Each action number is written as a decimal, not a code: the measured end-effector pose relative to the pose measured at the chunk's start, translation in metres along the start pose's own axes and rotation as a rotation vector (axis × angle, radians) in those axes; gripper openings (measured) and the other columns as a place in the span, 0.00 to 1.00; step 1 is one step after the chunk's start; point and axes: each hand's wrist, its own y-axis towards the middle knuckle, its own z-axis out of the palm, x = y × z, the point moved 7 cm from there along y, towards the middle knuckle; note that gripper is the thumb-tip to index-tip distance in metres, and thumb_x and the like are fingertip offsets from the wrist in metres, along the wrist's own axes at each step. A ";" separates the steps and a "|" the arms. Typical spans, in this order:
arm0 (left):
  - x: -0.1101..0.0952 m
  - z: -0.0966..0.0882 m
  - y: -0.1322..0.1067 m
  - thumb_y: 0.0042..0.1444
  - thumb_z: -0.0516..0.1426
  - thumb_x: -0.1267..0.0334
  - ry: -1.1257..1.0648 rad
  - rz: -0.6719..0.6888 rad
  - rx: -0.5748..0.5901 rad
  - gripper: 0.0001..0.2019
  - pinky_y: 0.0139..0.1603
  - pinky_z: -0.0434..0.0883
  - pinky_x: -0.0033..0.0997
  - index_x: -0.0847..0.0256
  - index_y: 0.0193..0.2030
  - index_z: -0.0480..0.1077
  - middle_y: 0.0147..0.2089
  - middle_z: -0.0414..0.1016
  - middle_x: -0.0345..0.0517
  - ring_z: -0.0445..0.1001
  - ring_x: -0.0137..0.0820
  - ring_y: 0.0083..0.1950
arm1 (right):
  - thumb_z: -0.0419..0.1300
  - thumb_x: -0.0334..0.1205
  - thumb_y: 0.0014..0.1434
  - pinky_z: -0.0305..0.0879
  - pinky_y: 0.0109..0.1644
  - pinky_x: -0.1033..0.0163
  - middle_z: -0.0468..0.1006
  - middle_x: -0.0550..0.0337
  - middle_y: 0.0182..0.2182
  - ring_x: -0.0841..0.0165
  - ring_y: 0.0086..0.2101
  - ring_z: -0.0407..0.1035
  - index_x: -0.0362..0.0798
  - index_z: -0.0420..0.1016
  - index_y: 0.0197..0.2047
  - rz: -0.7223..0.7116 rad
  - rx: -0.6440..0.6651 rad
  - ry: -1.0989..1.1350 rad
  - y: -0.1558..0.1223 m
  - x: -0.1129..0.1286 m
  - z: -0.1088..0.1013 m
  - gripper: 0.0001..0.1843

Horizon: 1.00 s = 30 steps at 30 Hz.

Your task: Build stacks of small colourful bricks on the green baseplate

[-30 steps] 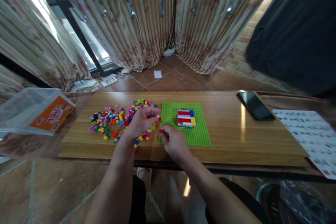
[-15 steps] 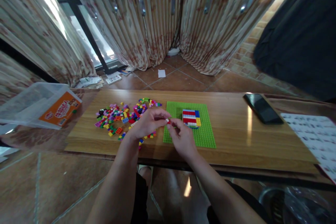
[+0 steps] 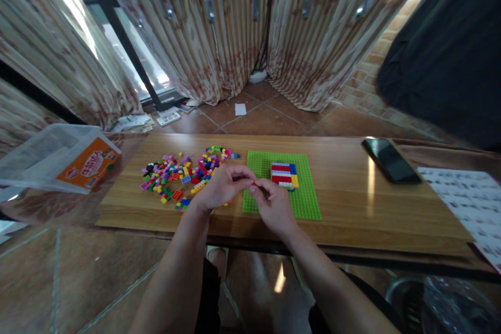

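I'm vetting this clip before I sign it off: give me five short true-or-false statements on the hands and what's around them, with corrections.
1. The left hand and right hand have their fingertips together at a small red piece. True.
2. The striped brick build is on the green baseplate. True.
3. The loose bricks are all one colour. False: they are many colours.
4. The phone lies on the baseplate. False: it lies to the right of it.
5. The plastic tub stands to the right of the phone. False: it is at the far left, beyond the loose bricks.
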 end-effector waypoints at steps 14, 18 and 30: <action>0.030 -0.042 -0.004 0.41 0.62 0.72 -0.595 -0.249 -0.513 0.07 0.35 0.72 0.25 0.68 0.31 0.74 0.29 0.76 0.43 0.74 0.25 0.29 | 0.62 0.44 0.49 0.53 0.22 0.68 0.75 0.63 0.23 0.75 0.19 0.60 0.47 0.71 0.26 0.421 -0.031 0.879 -0.006 -0.018 0.016 0.09; 0.028 -0.045 -0.005 0.44 0.58 0.76 -0.712 -0.266 -0.550 0.05 0.34 0.72 0.22 0.69 0.29 0.74 0.27 0.75 0.44 0.73 0.24 0.29 | 0.59 0.42 0.50 0.51 0.21 0.69 0.73 0.63 0.21 0.76 0.19 0.58 0.47 0.69 0.22 0.474 0.057 1.135 -0.009 -0.010 0.019 0.09; 0.034 -0.036 -0.002 0.45 0.63 0.61 -0.445 -0.304 -0.417 0.09 0.22 0.58 0.20 0.66 0.30 0.73 0.23 0.69 0.38 0.63 0.20 0.22 | 0.56 0.41 0.53 0.49 0.20 0.70 0.74 0.61 0.23 0.76 0.19 0.57 0.46 0.74 0.27 0.356 0.143 1.234 -0.008 0.005 0.013 0.09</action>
